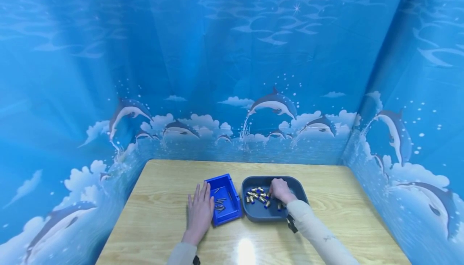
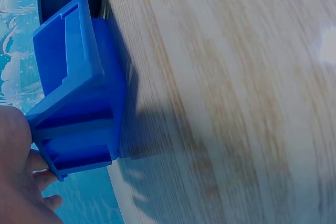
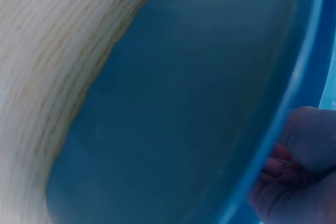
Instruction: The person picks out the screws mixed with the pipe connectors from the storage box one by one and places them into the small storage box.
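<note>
My left hand (image 1: 200, 212) lies with straight fingers along the left side of a blue plastic bin (image 1: 227, 219). In the left wrist view, the thumb side touches the rim of that bin (image 2: 79, 124). Several slim metal pieces (image 1: 219, 202), like pins or screws, lie inside. My right hand (image 1: 280, 190) reaches down into a dark grey tub (image 1: 259, 215), fingers bent, beside several brass pipe fittings (image 1: 259, 195) with blue ends. From the right wrist, the tub's wall (image 3: 173, 108) hides the fingertips, and I cannot tell whether they pinch a fitting.
Both containers stand side by side on a light wooden table (image 1: 163, 188), a narrow gap between them. Behind and beside it hangs a blue curtain (image 1: 224, 55) printed with dolphins. A bright reflection falls on the table in front of the containers.
</note>
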Motion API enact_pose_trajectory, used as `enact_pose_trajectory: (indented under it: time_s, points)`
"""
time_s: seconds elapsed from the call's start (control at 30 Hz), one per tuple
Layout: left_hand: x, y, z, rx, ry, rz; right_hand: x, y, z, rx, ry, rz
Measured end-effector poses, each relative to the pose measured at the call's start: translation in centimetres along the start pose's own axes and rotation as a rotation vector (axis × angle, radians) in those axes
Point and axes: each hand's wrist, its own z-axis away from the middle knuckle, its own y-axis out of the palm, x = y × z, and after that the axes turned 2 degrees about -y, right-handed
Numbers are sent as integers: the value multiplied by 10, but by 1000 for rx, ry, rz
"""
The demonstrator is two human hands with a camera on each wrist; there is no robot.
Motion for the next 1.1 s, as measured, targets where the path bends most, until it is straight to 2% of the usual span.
enact_pose_trajectory:
  time_s: [0.13,0.37,0.53,0.7,0.83,1.1]
  points:
    - [-1,-1,0,14,-4,-3,-4,-3,2,-5,46,-110]
    - [-2,-2,0,34,-14,-5,-11,-2,4,-7,182,-475]
    - [-1,-1,0,25,-11,-5,-10,-4,5,-5,228,-692]
    - [-1,-1,-1,26,-13,-12,-6,-3,7,7,229,-908]
    - [-1,-1,-2,23,-11,-20,-1,-5,10,17,203,-1003]
    - [-2,-2,-1,35,-20,-13,17,-6,13,20,185,-1037]
